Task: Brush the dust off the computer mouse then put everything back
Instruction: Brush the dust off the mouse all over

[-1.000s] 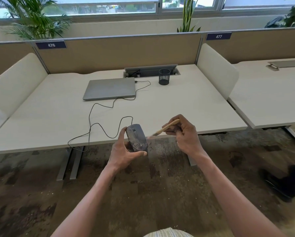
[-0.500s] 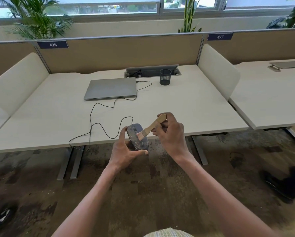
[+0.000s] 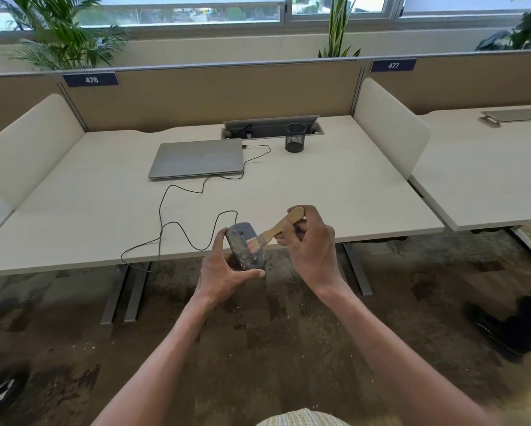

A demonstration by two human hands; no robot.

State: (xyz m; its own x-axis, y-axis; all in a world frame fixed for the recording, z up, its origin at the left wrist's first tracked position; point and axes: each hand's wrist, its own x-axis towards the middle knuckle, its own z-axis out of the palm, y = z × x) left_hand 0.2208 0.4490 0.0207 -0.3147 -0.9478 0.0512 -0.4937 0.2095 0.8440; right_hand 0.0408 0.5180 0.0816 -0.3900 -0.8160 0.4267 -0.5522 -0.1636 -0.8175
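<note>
left hand (image 3: pixel 224 269) grasps dusty grey wired computer mouse (image 3: pixel 245 245), held off the front edge of pale wooden surface (image 3: pixel 335 186) | right hand (image 3: pixel 312 241) grips wooden-handled flat brush (image 3: pixel 278 228), bristles touching mouse's right side | black cable (image 3: pixel 178 222) trails beyond left hand to closed silver laptop (image 3: pixel 196 158)

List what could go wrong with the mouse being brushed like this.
The mouse is held off the desk edge in the left hand; a slip may drop it. Its cable loops over the edge and might snag. Dust swept by the brush falls onto the carpet.
</note>
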